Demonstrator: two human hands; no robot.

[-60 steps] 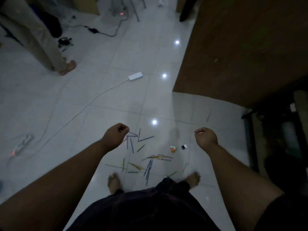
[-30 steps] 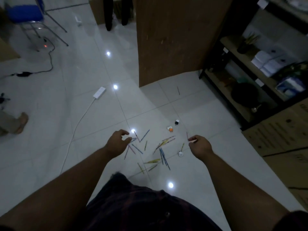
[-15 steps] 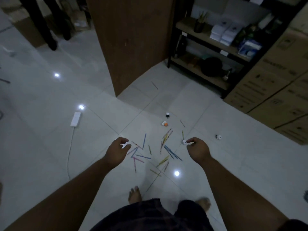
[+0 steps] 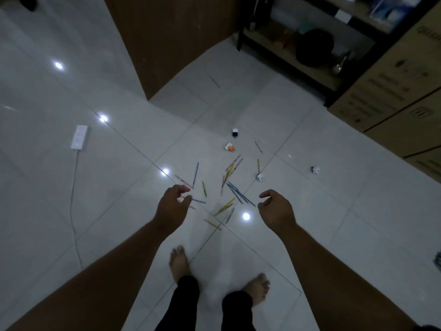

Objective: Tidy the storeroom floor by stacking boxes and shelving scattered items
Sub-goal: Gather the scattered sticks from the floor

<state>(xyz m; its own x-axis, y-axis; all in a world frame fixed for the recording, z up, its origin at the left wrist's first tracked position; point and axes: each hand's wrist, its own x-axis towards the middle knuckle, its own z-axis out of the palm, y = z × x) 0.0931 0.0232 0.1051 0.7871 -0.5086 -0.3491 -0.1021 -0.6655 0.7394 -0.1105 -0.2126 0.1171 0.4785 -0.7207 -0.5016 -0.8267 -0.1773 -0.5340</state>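
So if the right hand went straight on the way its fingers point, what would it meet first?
Probably the blue sticks on the floor, up and left of the right hand, where it points. The hand seems raised above the floor, so depth is unclear.

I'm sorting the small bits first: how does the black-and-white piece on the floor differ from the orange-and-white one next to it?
Colour: the black-and-white piece is mostly dark with a white top, while the orange-and-white piece shows bright orange beside white.
Place: the black-and-white piece lies nearer the shelf; the orange-and-white piece lies nearer the scattered sticks.
Both are small and lie on the floor, close together but apart.
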